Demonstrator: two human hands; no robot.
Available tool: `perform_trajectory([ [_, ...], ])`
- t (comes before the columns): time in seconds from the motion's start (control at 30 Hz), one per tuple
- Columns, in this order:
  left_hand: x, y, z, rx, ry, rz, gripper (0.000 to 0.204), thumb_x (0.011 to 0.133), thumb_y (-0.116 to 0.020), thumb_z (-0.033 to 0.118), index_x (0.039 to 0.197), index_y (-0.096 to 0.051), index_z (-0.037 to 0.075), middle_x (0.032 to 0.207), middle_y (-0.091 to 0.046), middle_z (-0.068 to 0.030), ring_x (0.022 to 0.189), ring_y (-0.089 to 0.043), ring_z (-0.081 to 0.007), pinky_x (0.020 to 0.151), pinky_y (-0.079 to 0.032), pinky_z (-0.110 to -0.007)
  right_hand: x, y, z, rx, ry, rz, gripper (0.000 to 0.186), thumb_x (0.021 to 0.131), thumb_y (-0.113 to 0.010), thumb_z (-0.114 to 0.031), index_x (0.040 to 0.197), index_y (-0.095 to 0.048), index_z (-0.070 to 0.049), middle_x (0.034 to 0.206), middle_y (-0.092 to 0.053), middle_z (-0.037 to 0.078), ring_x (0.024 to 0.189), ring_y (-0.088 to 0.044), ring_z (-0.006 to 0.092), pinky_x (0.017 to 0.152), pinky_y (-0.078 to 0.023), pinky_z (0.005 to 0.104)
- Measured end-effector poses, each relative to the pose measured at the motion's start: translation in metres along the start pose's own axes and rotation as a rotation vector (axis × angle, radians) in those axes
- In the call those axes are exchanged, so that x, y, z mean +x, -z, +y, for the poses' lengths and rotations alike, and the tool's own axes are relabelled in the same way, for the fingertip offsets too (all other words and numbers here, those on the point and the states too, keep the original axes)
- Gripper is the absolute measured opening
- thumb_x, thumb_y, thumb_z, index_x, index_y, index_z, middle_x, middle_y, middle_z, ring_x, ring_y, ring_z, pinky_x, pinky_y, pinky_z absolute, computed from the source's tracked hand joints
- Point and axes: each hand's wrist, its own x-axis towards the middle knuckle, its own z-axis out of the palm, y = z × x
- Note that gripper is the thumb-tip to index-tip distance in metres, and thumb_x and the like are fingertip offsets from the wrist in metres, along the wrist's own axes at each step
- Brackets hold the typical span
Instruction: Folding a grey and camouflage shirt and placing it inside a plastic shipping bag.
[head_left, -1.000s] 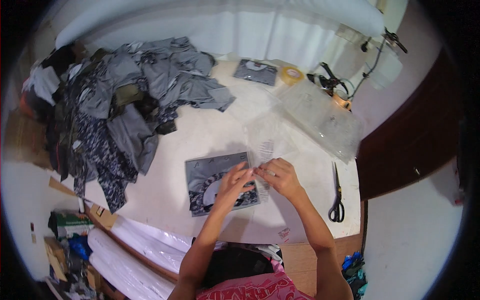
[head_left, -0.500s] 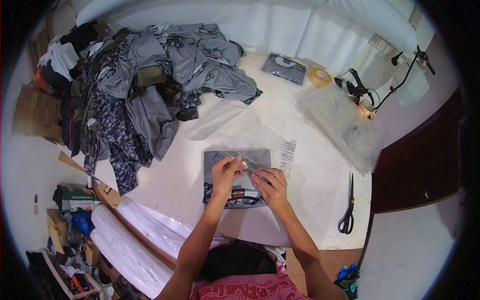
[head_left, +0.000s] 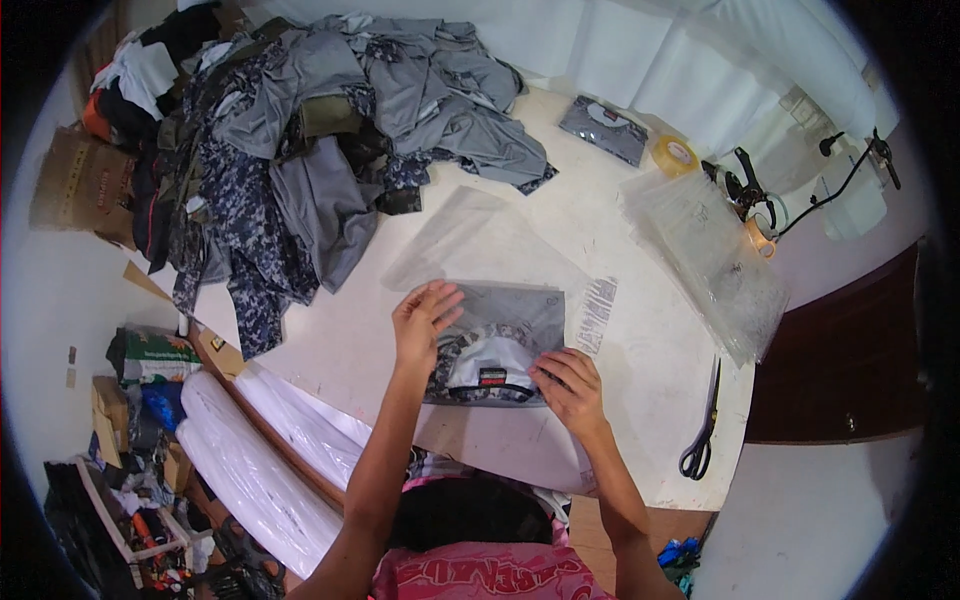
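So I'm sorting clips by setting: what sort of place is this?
Probably a small garment packing workroom: a heap of clothes, a stack of clear bags, and a folded shirt under both hands on the table.

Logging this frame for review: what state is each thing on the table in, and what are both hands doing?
Folded garment: flat, inside a clear bag.
Clear bag: flap open, lying flat.
Left hand: open, pressing the garment's left edge.
Right hand: fingers bent, on its lower right corner.
Scissors: closed, flat.
Clothes pile: loose, unfolded.
Tape roll: lying flat.
Bag stack: flat.

Matt cloth shirt (head_left: 497,345) in glossy clear plastic bag (head_left: 470,240)
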Motion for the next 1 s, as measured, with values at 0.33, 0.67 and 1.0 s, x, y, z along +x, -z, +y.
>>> perform_trajectory([
  [0.33,-0.013,0.016,-0.015,-0.083,-0.045,0.046,0.018,0.095,-0.067,0.014,0.106,-0.065,0.0,0.107,-0.07,-0.0166,0.099,-0.07,-0.0259,0.083,-0.059,-0.034,-0.017,0.001,-0.028,-0.017,-0.587,0.022,0.027,0.08,-0.079,-0.008,0.106,-0.072,-0.002,0.09,-0.072,0.006,0.088,-0.066,0.0206,0.081,-0.05,0.0321],
  [0.67,-0.043,0.02,-0.01,-0.081,-0.067,-0.08,0.031,0.096,-0.061,0.005,0.125,-0.055,-0.003,0.114,-0.067,-0.0188,0.101,-0.069,-0.0263,0.084,-0.059,-0.034,-0.008,-0.007,-0.022,0.93,-1.135,0.295,0.054,0.086,-0.067,0.01,0.137,-0.049,0.002,0.096,-0.073,0.015,0.086,-0.07,0.0168,0.08,-0.056,0.0271],
  [1.0,-0.039,0.068,-0.021,-0.159,-0.08,0.136,0.02,0.096,-0.063,0.009,0.113,-0.063,-0.001,0.106,-0.069,-0.0149,0.093,-0.07,-0.0202,0.082,-0.06,-0.03,-0.025,0.007,-0.017,0.948,-1.184,0.223,0.053,0.082,-0.07,0.012,0.131,-0.052,0.004,0.092,-0.073,0.015,0.083,-0.072,0.018,0.07,-0.058,0.0263],
])
